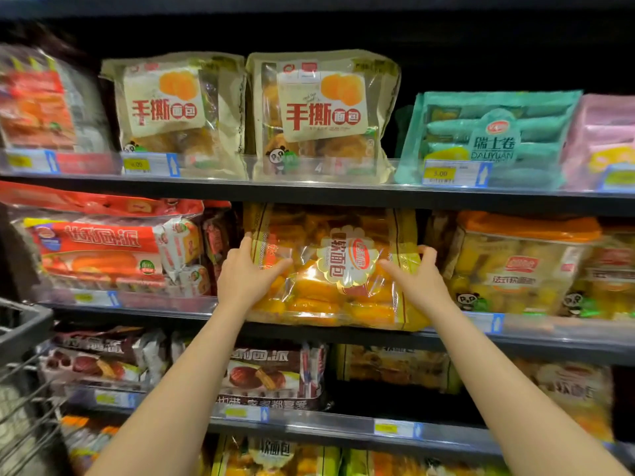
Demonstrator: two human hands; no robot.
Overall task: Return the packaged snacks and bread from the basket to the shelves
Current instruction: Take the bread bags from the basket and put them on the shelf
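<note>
My 2 hands hold the yellow bread bag (338, 269) on the middle shelf (515, 338): left hand (245, 274) grips its left edge, right hand (417, 278) its right edge; basket (24, 338) at lower left

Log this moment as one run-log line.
step: shelving | item: yellow clear-plastic soft-bread bag | left hand: grips bag | right hand: grips bag | place: second shelf

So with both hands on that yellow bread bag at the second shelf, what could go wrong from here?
1. The yellow bread bag overhangs the shelf lip; released now by the left hand and right hand, it may slide off.
2. Pushed deeper, it may snag the red pie pack or the orange-topped pack beside it.
</note>
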